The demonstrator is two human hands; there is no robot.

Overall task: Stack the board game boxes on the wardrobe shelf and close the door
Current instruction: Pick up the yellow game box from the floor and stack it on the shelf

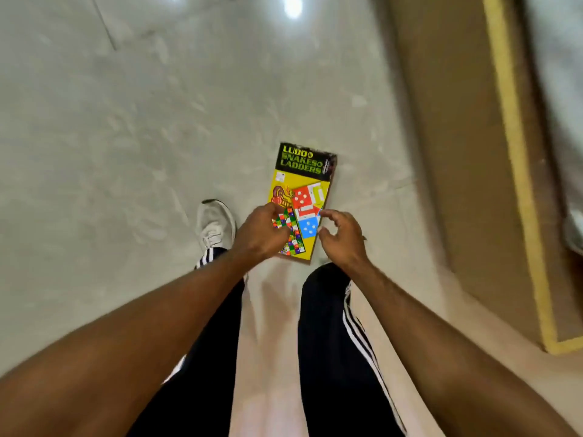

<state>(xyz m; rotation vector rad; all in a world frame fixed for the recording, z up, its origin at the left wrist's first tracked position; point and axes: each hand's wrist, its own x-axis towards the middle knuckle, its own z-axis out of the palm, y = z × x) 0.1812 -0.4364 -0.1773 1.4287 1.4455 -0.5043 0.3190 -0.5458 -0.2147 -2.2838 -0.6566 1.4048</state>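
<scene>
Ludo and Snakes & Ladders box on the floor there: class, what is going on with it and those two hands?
A person is bending over the Ludo and Snakes & Ladders box, which lies flat on the pale tiled floor. The left hand is over its near corner and seems to touch it; the right hand is open beside its right edge. The box is not yet lifted. A brown panel with a yellow edge stands on the right.

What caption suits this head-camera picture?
Both hands, left hand and right hand, reach for a Ludo box on the floor.
</scene>
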